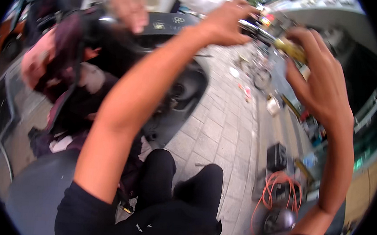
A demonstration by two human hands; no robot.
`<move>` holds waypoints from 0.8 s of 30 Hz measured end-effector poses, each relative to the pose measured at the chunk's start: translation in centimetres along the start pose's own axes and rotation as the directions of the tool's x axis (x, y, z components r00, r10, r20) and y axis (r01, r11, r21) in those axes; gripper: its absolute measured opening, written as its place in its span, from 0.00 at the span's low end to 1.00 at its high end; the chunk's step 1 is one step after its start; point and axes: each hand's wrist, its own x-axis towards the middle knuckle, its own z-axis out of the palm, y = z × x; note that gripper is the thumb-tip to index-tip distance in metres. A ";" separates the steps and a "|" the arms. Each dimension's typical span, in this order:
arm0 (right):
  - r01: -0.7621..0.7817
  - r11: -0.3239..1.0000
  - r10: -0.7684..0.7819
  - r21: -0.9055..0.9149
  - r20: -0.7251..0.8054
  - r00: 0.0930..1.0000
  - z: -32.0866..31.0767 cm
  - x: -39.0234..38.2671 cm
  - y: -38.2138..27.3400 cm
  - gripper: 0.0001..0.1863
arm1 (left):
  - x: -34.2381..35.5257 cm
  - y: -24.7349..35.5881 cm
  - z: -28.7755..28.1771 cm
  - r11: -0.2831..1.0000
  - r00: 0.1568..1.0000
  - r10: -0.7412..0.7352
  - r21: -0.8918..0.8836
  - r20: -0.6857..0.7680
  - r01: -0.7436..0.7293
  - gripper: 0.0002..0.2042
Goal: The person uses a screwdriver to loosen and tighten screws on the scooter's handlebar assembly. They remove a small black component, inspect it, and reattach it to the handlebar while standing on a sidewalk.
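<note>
My right hand (320, 72) is raised at the upper right, closed around the translucent yellow handle of what looks like a screwdriver (289, 50). Its shaft slants up and left toward my left hand (228, 24). That hand is lifted at the upper middle, thumb and fingers apart around the shaft's far end; blur hides whether they touch it. Below my left forearm is a dark scooter body (177, 90) with an open inner side. A dark flat panel (164, 25) with light markings lies behind that forearm.
Another person's hand (130, 8) in a white sleeve rests by the panel. A maroon padded cover (65, 65) hangs at left. Light paving (214, 119) runs ahead. A black box (276, 157), orange cable (279, 189) and bicycle (262, 78) stand on the right.
</note>
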 end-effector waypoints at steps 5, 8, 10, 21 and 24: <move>0.049 0.989 -0.056 0.139 0.044 0.997 -0.2 -0.4 -0.6 0.21 | 0.4 9.5 -3.6 0.863 0.620 -0.324 -0.491 -0.715 -0.116 0.29; 0.081 0.987 -0.089 0.138 0.058 0.994 0.0 0.5 -1.4 0.20 | -2.9 13.5 -11.2 0.802 0.186 -0.304 -0.356 -0.934 -0.479 0.28; 0.056 0.994 -0.066 0.096 0.104 0.992 -1.2 0.4 -1.6 0.19 | -7.4 14.6 -15.7 0.781 0.170 -0.130 -0.206 -0.977 -0.590 0.24; 0.054 0.997 -0.060 0.059 0.107 0.992 -1.8 1.1 -2.1 0.18 | -11.8 12.9 -22.4 0.697 -0.104 -0.647 -0.531 -0.755 -0.481 0.14; 0.090 0.993 -0.097 0.070 0.099 0.990 -1.3 1.3 -1.9 0.17 | -12.9 12.4 -23.2 0.810 -0.156 -0.486 -0.376 -0.860 -0.450 0.16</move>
